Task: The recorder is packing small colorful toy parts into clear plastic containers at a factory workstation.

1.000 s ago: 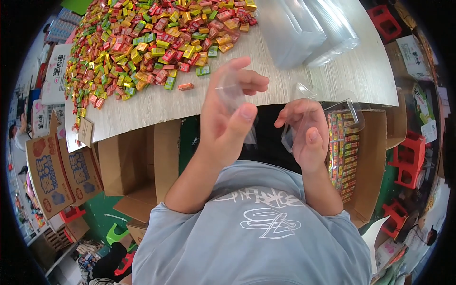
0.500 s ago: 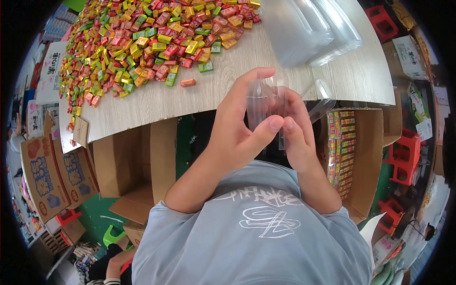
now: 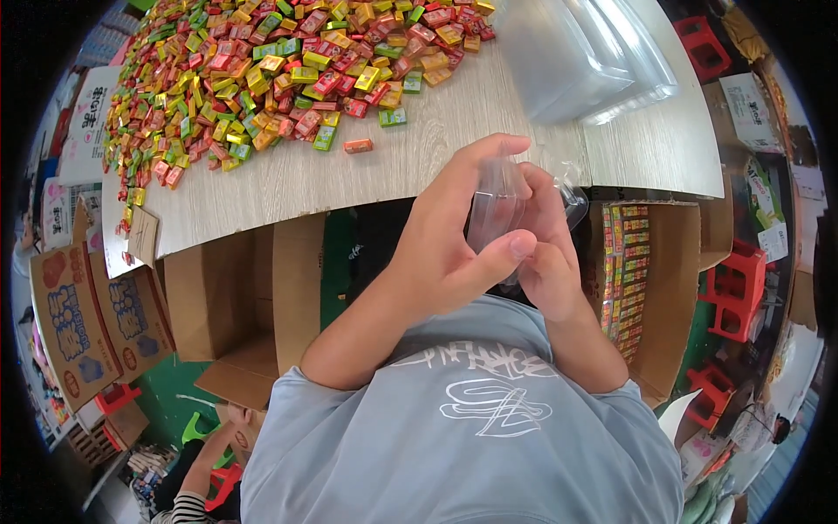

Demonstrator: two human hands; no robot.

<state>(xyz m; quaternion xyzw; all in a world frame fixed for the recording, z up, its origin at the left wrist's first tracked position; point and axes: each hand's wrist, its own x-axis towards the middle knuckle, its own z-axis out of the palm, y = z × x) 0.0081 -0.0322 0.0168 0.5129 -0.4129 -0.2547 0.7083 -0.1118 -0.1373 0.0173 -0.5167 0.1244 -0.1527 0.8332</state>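
Both of my hands are raised in front of my chest at the table's near edge. Between them is a clear plastic container [image 3: 496,205], partly hidden by the fingers. My left hand [image 3: 436,236] is curled round its left side, thumb bent across the near face. My right hand [image 3: 552,262] closes on its right side, fingers bent behind it. Another clear plastic part [image 3: 572,199] shows just beyond the right fingers; I cannot tell if it is joined to the container. A big heap of small wrapped candies [image 3: 288,74] in red, yellow, green and orange covers the table's far left.
Nested clear plastic containers [image 3: 572,74] lie on the table [image 3: 436,131] beyond my hands. One orange candy piece [image 3: 357,147] sits apart. An open carton [image 3: 218,293] stands below left; another carton [image 3: 672,297] at right holds rows of packed candies. A co-worker's arm [image 3: 205,463] shows lower left.
The container has turned in my hands and tilted; my right fingers have shifted round it. At lower left, the co-worker's arm has reached up toward a carton.
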